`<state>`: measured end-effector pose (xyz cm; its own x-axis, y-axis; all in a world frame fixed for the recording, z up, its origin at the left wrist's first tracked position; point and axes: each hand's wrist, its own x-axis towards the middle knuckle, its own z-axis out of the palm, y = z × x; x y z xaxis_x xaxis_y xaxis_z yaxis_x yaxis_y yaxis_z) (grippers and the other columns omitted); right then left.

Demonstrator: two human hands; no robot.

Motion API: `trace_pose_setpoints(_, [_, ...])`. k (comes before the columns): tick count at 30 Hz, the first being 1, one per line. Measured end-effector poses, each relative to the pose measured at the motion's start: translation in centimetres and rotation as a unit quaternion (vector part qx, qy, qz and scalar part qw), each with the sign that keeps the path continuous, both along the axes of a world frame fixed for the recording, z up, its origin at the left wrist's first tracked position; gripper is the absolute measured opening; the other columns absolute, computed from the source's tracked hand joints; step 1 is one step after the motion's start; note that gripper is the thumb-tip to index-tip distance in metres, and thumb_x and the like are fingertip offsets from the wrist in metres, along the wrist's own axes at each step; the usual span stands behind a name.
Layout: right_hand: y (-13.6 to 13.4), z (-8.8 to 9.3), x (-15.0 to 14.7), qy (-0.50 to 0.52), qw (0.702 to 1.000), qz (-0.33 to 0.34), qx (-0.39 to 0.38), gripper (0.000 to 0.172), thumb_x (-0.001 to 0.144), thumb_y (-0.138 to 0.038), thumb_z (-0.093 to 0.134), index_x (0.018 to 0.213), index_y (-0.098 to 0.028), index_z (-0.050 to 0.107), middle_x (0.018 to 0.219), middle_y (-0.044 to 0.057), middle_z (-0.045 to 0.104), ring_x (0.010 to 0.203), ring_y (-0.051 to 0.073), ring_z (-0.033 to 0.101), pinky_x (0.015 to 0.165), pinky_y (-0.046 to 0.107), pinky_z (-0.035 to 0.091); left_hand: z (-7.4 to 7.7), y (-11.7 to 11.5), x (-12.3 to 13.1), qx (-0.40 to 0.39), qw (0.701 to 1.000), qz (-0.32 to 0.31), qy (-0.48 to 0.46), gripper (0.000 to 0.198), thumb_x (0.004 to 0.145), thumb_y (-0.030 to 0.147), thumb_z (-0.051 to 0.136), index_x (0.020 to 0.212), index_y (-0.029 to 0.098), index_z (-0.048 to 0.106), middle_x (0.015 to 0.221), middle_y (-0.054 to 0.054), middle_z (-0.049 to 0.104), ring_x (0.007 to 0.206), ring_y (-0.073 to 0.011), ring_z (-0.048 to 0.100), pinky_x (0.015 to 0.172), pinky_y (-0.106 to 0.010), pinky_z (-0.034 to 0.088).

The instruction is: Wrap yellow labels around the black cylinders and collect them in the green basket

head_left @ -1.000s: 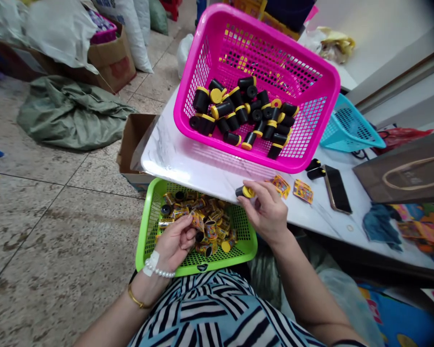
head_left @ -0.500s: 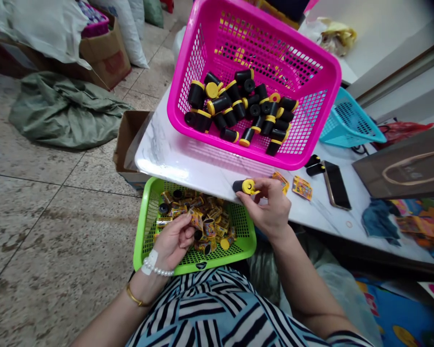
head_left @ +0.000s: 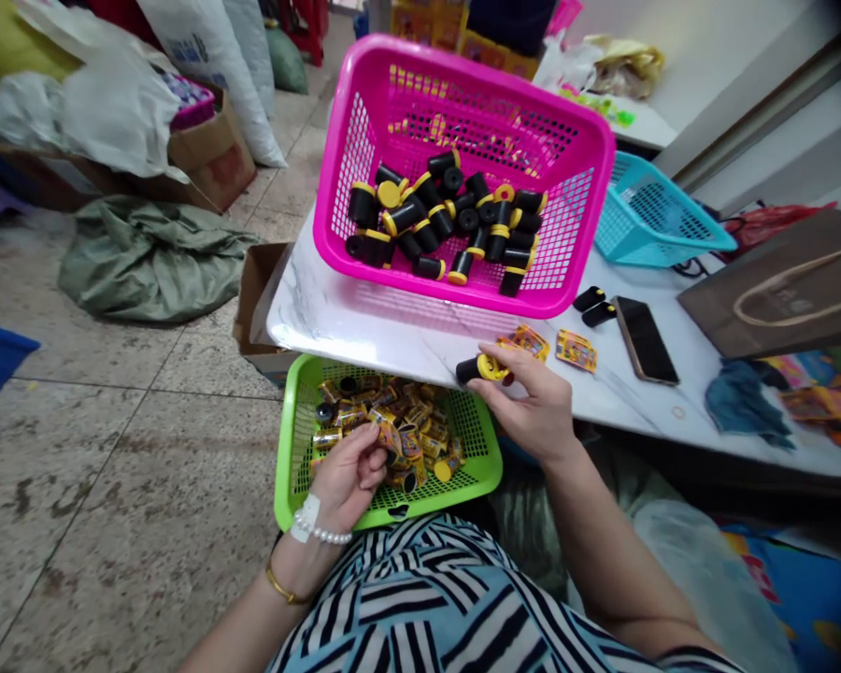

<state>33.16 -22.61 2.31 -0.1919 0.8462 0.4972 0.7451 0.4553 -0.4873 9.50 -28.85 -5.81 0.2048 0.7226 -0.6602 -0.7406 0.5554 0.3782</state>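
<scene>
The right hand (head_left: 536, 411) pinched a black tube with a yellow cap (head_left: 477, 368) between thumb and fingertips. The tube's long axis lay level, black end pointing left, above the near edge of the white table (head_left: 364, 322). Lower left, the left hand (head_left: 343, 477) gripped a labelled tube (head_left: 387, 436) inside the green basket (head_left: 291, 449). Printed stickers (head_left: 576, 350) lay just right of the pinch.

Speckled tile floor (head_left: 112, 523), white marble-look table (head_left: 364, 327), pale wall (head_left: 707, 37), cardboard box (head_left: 214, 154) w/ sacks (head_left: 203, 56) back left

Print on stickers (head_left: 576, 350) and sack (head_left: 203, 47) unreadable
</scene>
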Motion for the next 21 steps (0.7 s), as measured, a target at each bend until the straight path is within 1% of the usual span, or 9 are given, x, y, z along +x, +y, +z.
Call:
trace_pose_setpoints(3, [1.0, 0.3, -0.4, -0.054, 0.998, -0.002, 0.020, 0.040, 0.084, -0.027, 0.065, 0.123, -0.019, 0.061, 0.104, 0.012, 0.069, 0.098, 0.028, 0.065, 0.087, 0.046, 0.054, 0.4, -0.3, 0.2, -0.007, 1.000, -0.003, 0.004, 0.027, 0.071, 0.017, 0.079, 0.080, 0.015, 0.054, 0.069, 0.004, 0.056, 0.043, -0.0012, 0.039, 0.031, -0.009, 0.022])
trace_pose_setpoints(5, [1.6, 0.4, -0.8, -0.010, 1.000, -0.011, 0.027, 0.038, 0.082, -0.028, 0.067, 0.118, -0.019, 0.059, 0.098, 0.010, 0.069, 0.090, 0.025, 0.065, 0.082, 0.043, 0.055, 0.8, -0.4, 0.2, -0.010, 1.000, -0.003, 0.011, 0.025, 0.072, 0.017, 0.078, 0.079, 0.015, 0.054, 0.067, 0.005, 0.055, 0.042, -0.0012, 0.038, 0.030, -0.009, 0.023])
trace_pose_setpoints(7, [2.1, 0.5, -1.4, 0.120, 0.991, -0.044, 0.027, 0.035, 0.079, -0.031, 0.071, 0.109, -0.021, 0.056, 0.093, 0.005, 0.068, 0.080, 0.020, 0.066, 0.075, 0.037, 0.056, 1.2, -0.5, 0.1, -0.011, 1.000, -0.003, 0.025, 0.021, 0.075, 0.017, 0.076, 0.079, 0.015, 0.056, 0.067, 0.004, 0.055, 0.042, -0.0010, 0.037, 0.030, -0.009, 0.024])
trace_pose_setpoints(9, [2.5, 0.4, -1.9, 0.278, 0.958, -0.069, 0.004, 0.035, 0.076, -0.034, 0.074, 0.098, -0.023, 0.050, 0.087, 0.001, 0.066, 0.073, 0.017, 0.066, 0.068, 0.032, 0.057, 1.7, -0.6, -0.3, -0.021, 0.999, 0.001, 0.041, 0.016, 0.077, 0.015, 0.074, 0.078, 0.015, 0.058, 0.068, 0.003, 0.055, 0.041, -0.0008, 0.038, 0.029, -0.009, 0.024])
trace_pose_setpoints(11, [2.6, 0.3, -2.3, 0.392, 0.917, -0.053, -0.052, 0.039, 0.073, -0.037, 0.076, 0.090, -0.024, 0.043, 0.078, -0.003, 0.064, 0.067, 0.015, 0.066, 0.062, 0.029, 0.056, 2.0, -0.7, -1.1, -0.037, 0.998, 0.010, 0.054, 0.012, 0.080, 0.011, 0.071, 0.077, 0.015, 0.059, 0.069, 0.002, 0.056, 0.040, -0.0006, 0.038, 0.028, -0.009, 0.025])
trace_pose_setpoints(13, [2.6, 0.3, -2.4, 0.441, 0.890, -0.031, -0.115, 0.041, 0.073, -0.038, 0.076, 0.086, -0.025, 0.039, 0.070, -0.007, 0.060, 0.056, 0.014, 0.065, 0.052, 0.026, 0.053, 2.2, -0.9, -2.0, -0.053, 0.996, 0.019, 0.065, 0.014, 0.082, 0.009, 0.067, 0.073, 0.016, 0.059, 0.069, 0.002, 0.057, 0.038, -0.0005, 0.036, 0.026, -0.009, 0.024])
trace_pose_setpoints(15, [2.3, 0.4, -2.3, 0.434, 0.885, -0.028, -0.164, 0.039, 0.074, -0.038, 0.074, 0.084, -0.025, 0.039, 0.065, -0.009, 0.058, 0.048, 0.013, 0.062, 0.046, 0.024, 0.049, 2.1, -1.1, -2.9, -0.063, 0.994, 0.026, 0.082, 0.015, 0.082, 0.008, 0.065, 0.072, 0.016, 0.058, 0.069, 0.001, 0.056, 0.037, -0.0009, 0.036, 0.025, -0.010, 0.023])
trace_pose_setpoints(18, [2.1, 0.7, -2.0, 0.368, 0.906, -0.052, -0.205, 0.034, 0.074, -0.036, 0.073, 0.082, -0.024, 0.042, 0.062, -0.008, 0.060, 0.046, 0.014, 0.062, 0.044, 0.023, 0.046, 1.9, -1.6, -3.9, -0.078, 0.990, 0.049, 0.103, 0.013, 0.084, 0.007, 0.062, 0.074, 0.015, 0.057, 0.068, 0.002, 0.055, 0.035, -0.0005, 0.033, 0.024, -0.011, 0.022])
trace_pose_setpoints(21, [2.4, 0.9, -1.8, 0.252, 0.950, -0.096, -0.159, 0.028, 0.073, -0.030, 0.075, 0.084, -0.022, 0.050, 0.069, -0.004, 0.065, 0.053, 0.014, 0.064, 0.053, 0.025, 0.048, 2.1, -1.9, -4.0, -0.080, 0.989, 0.070, 0.104, 0.010, 0.087, 0.008, 0.059, 0.079, 0.013, 0.057, 0.069, 0.003, 0.054, 0.034, 0.0004, 0.031, 0.025, -0.011, 0.022])
